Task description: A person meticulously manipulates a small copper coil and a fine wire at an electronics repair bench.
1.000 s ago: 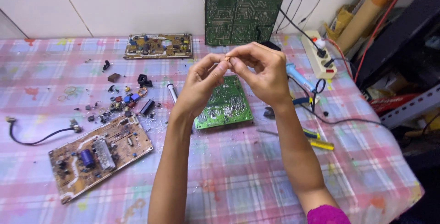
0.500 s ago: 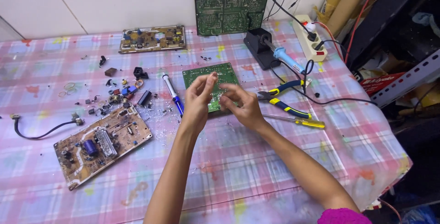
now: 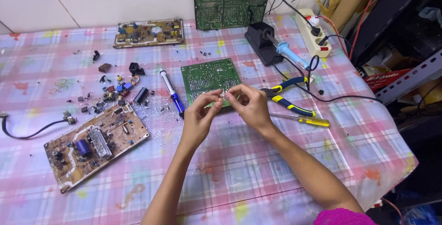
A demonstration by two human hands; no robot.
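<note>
While both hands [image 3: 225,103] pinch a tiny part [image 3: 223,95], green circuit board [image 3: 207,75] beneath, tablecloth [image 3: 258,170].

A small pale part [image 3: 223,95], too small to identify, is pinched between the fingertips of both hands. It sits just above the near edge of the green board [image 3: 209,80], which lies flat, solder side up, on the counter.

My left hand [image 3: 199,114] and right hand [image 3: 248,105] meet fingertip to fingertip, pinching something tiny I can't make out, above the green circuit board [image 3: 207,77] on the desk [image 3: 239,170]. Yellow-handled pliers [image 3: 287,97] lie just right.
</note>
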